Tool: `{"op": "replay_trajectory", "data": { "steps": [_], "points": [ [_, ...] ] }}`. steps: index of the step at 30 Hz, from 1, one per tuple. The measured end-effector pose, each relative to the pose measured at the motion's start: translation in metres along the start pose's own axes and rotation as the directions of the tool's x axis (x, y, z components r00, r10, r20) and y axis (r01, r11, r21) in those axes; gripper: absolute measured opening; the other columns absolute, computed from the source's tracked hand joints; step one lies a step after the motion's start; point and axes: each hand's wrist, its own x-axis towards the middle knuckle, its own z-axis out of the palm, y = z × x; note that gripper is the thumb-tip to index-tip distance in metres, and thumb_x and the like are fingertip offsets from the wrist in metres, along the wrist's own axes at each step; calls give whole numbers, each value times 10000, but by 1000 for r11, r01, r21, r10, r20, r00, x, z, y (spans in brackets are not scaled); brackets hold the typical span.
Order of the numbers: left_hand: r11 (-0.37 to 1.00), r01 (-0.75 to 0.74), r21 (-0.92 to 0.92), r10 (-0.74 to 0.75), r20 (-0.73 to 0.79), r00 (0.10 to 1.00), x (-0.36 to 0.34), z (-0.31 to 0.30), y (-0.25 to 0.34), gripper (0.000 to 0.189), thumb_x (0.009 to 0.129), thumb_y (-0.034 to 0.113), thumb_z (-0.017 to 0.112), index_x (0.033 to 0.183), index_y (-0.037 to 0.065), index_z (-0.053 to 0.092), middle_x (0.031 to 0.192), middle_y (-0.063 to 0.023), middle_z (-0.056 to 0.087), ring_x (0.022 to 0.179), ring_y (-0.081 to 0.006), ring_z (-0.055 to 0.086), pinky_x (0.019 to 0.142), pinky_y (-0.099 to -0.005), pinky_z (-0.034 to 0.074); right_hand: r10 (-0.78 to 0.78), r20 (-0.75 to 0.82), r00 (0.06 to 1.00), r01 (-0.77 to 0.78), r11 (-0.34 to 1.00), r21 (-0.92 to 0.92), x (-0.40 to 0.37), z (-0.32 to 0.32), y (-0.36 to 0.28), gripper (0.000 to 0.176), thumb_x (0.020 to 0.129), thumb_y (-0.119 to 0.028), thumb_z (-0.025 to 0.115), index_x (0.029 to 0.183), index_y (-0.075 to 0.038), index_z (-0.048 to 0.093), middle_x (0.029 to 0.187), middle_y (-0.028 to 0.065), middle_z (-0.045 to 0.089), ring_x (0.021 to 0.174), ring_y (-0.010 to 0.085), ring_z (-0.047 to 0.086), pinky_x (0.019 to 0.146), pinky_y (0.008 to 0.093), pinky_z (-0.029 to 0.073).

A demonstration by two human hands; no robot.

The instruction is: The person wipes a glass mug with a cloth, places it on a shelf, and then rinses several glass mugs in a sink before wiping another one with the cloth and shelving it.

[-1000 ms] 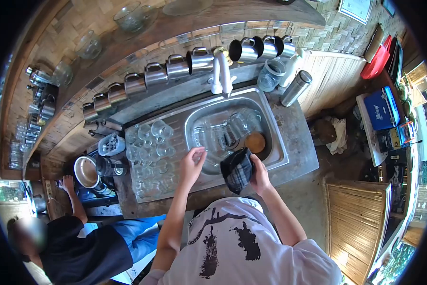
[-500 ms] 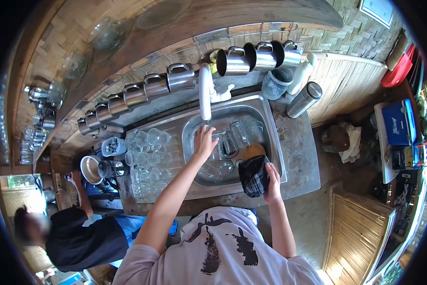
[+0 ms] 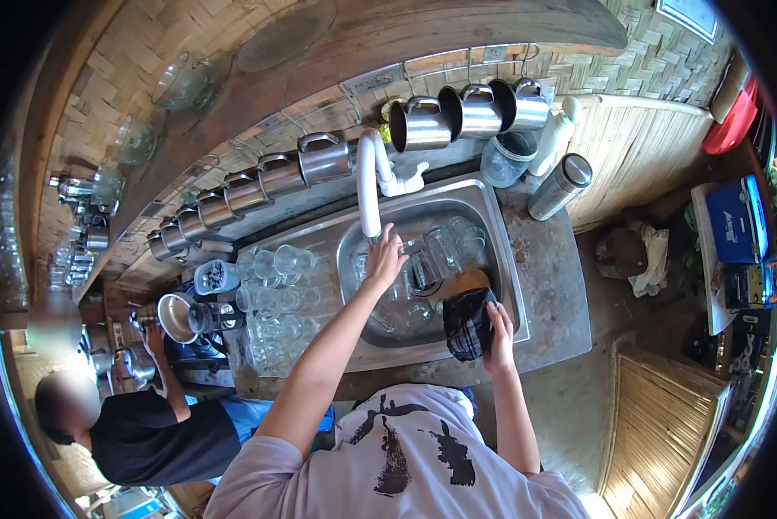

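Under the white tap spout, my left hand is held over the sink with its fingers apart and nothing in it. My right hand grips a dark checked cloth by its right side, at the sink's near right edge. Just behind the cloth lies a round brown thing, partly covered by it. Several clear glass mugs lie in the basin, right of my left hand and beneath it.
Rows of upturned glasses cover the left drainboard. Steel mugs hang from a rack behind the tap. A steel tumbler and a grey bucket stand at the right. Another person works at the left beside a white pot.
My left hand stays by the spout, its fingers shifted slightly. The cloth remains in my right hand. The view has moved a little, and the other person's arm has shifted beside the pot.
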Motion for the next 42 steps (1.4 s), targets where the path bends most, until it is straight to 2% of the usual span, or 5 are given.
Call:
{"op": "replay_trajectory", "data": {
  "steps": [9, 15, 30, 36, 42],
  "points": [
    [833, 99, -545, -136, -27, 990, 23, 21, -33, 291, 757, 55, 801, 897, 21, 548, 1378, -156, 505, 1053, -350, 620, 912, -450, 493, -44, 126, 991, 47, 999, -14, 13, -18, 23, 445, 954, -285, 662, 1322, -63, 546, 1200, 34, 613, 1101, 139, 585, 911, 289, 478],
    [990, -84, -115, 73, -102, 992, 15, 0, -21, 248, 761, 42, 793, 803, 7, 551, 1308, -128, 567, 946, -331, 661, 784, -406, 530, -52, -3, 999, 52, 999, 10, 7, -4, 26, 509, 953, -287, 668, 1370, -45, 504, 1274, 50, 600, 1151, 151, 582, 944, 320, 487],
    [948, 43, -316, -44, 7, 999, 10, -8, -16, 95, 864, 58, 610, 926, 16, 670, 1313, -147, 476, 1239, -320, 493, 1100, -701, 254, -64, 76, 995, 65, 998, -3, 6, 2, 30, 418, 940, -302, 676, 1257, -47, 578, 1155, 28, 630, 1068, 149, 613, 903, 313, 502],
    [994, -103, -31, 96, -161, 982, -3, -26, 1, 67, 857, 100, 675, 858, 50, 630, 905, -144, 666, 1110, -420, 570, 1053, -655, 358, -77, 161, 984, 83, 996, -28, 2, -3, 27, 354, 978, -312, 610, 1242, -75, 594, 1113, 22, 645, 1028, 167, 635, 880, 330, 519],
    [794, -307, 524, 352, 15, 936, -12, -48, 26, 112, 831, 122, 684, 877, 22, 700, 1321, -202, 488, 1223, -364, 526, 1066, -707, 345, -79, 79, 994, 77, 997, 31, -4, 2, 28, 433, 964, -328, 623, 1290, -52, 552, 1167, 53, 624, 1052, 189, 629, 856, 353, 532]
  ]
}}
